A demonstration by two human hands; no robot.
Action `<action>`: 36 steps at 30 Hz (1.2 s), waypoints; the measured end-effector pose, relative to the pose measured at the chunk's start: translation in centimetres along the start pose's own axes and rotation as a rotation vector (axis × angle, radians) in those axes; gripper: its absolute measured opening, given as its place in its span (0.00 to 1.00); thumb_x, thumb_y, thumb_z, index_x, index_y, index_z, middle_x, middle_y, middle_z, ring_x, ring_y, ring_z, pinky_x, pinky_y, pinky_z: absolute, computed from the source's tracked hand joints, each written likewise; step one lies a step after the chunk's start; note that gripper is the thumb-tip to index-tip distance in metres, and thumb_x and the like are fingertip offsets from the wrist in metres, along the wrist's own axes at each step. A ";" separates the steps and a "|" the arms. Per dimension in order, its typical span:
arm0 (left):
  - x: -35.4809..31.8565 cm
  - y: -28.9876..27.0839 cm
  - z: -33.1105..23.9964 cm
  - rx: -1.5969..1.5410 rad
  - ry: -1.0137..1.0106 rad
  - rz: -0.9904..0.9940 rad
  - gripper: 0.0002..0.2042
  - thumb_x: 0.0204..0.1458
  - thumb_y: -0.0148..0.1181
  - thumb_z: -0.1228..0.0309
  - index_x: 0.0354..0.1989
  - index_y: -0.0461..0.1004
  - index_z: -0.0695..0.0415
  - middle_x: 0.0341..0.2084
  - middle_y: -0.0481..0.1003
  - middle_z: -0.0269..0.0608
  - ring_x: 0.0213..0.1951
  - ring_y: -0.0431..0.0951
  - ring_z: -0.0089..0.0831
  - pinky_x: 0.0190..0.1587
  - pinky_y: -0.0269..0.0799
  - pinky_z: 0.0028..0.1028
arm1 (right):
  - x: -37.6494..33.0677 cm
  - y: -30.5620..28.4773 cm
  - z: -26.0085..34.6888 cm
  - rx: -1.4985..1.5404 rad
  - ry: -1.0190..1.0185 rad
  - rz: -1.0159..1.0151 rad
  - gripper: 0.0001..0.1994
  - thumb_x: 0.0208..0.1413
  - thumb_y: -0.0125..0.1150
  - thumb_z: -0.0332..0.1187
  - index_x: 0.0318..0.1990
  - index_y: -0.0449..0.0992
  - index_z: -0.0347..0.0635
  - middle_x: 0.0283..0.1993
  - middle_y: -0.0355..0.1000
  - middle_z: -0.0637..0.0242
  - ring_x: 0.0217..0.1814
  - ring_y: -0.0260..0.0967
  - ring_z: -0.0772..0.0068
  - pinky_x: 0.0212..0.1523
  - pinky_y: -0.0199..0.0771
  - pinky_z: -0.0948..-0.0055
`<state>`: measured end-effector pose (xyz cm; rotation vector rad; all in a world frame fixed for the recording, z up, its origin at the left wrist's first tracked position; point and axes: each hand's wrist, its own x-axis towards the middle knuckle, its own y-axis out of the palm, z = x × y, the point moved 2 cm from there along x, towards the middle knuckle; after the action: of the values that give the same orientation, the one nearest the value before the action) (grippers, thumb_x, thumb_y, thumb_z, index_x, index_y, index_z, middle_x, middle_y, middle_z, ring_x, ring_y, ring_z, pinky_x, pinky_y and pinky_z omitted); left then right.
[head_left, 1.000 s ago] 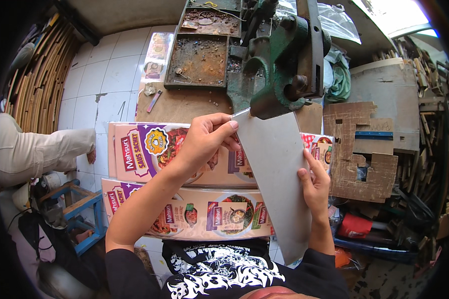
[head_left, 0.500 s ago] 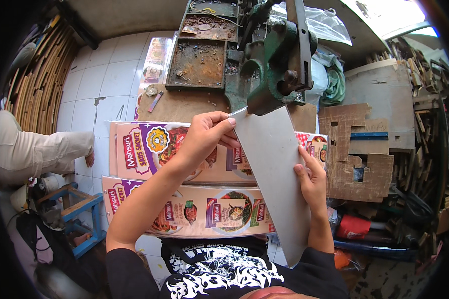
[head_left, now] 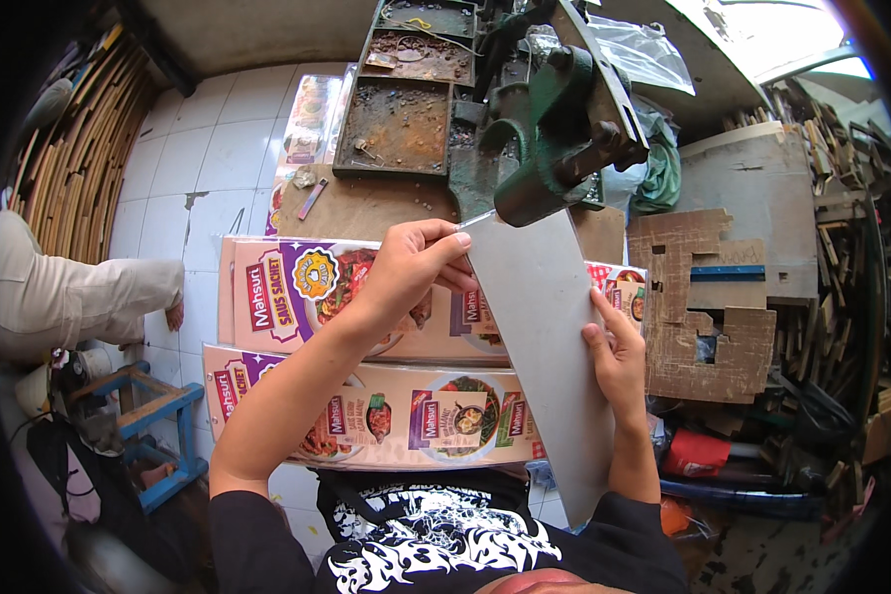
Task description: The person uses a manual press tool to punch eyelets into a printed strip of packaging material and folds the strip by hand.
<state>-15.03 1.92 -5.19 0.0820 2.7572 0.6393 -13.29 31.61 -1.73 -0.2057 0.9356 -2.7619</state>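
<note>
A long grey metal sheet (head_left: 549, 337) runs from my lap up to the green press machine (head_left: 554, 129). Its far end lies under the machine's head. My left hand (head_left: 411, 272) pinches the sheet's upper left corner. Further down, my right hand (head_left: 614, 351) grips the sheet's right edge. Under the sheet lie colourful printed cardboard boxes (head_left: 307, 307), laid flat side by side.
Rusty metal trays (head_left: 396, 114) with small parts sit behind the machine. A cut-out cardboard piece (head_left: 708, 307) lies at the right, with scrap and wood beyond. Another person's leg (head_left: 69, 297) rests on the white tiled floor at the left, near a blue stool (head_left: 158, 436).
The sheet and both hands have moved slightly forward, so the sheet's far end now sits further under the press head. The view has shifted a little.
</note>
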 end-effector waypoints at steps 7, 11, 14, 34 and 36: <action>0.0 -0.3 0.2 -0.038 0.004 0.041 0.11 0.60 0.55 0.68 0.39 0.75 0.65 0.31 0.80 0.46 0.28 0.82 0.28 0.35 0.80 0.23 | 0.1 -0.3 -0.1 -0.053 0.029 0.016 0.22 0.57 0.63 0.27 0.60 0.72 0.40 0.31 0.68 0.64 0.33 0.62 0.74 0.36 0.65 0.75; 0.1 -0.3 0.3 -0.055 0.012 0.052 0.11 0.61 0.55 0.68 0.38 0.75 0.65 0.31 0.80 0.47 0.29 0.82 0.28 0.35 0.79 0.23 | 0.3 -0.4 -0.1 -0.045 0.010 0.007 0.22 0.56 0.63 0.28 0.60 0.72 0.40 0.30 0.68 0.62 0.32 0.62 0.72 0.35 0.65 0.73; 0.0 -0.2 0.2 -0.062 0.011 0.063 0.11 0.61 0.55 0.67 0.38 0.75 0.65 0.32 0.80 0.47 0.29 0.82 0.28 0.35 0.80 0.23 | 0.3 -0.4 -0.2 -0.056 -0.044 -0.006 0.22 0.56 0.63 0.28 0.60 0.73 0.39 0.31 0.70 0.60 0.33 0.63 0.71 0.36 0.65 0.72; 0.2 -0.6 0.5 -0.097 0.010 0.058 0.10 0.61 0.55 0.68 0.37 0.73 0.64 0.31 0.80 0.49 0.29 0.83 0.30 0.35 0.81 0.24 | 0.3 -0.2 0.0 -0.109 -0.030 0.010 0.23 0.56 0.63 0.27 0.60 0.72 0.40 0.32 0.70 0.59 0.33 0.64 0.66 0.37 0.66 0.69; 0.2 -0.6 0.5 -0.106 0.003 0.058 0.10 0.60 0.56 0.68 0.36 0.72 0.64 0.31 0.80 0.49 0.29 0.83 0.31 0.34 0.81 0.24 | 0.3 -0.2 0.2 -0.140 -0.060 0.005 0.23 0.55 0.63 0.26 0.60 0.72 0.39 0.31 0.69 0.60 0.32 0.64 0.67 0.37 0.66 0.69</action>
<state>-15.03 1.60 -5.94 0.1375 2.7272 0.7998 -13.59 31.62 -1.44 -0.3065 1.1127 -2.6713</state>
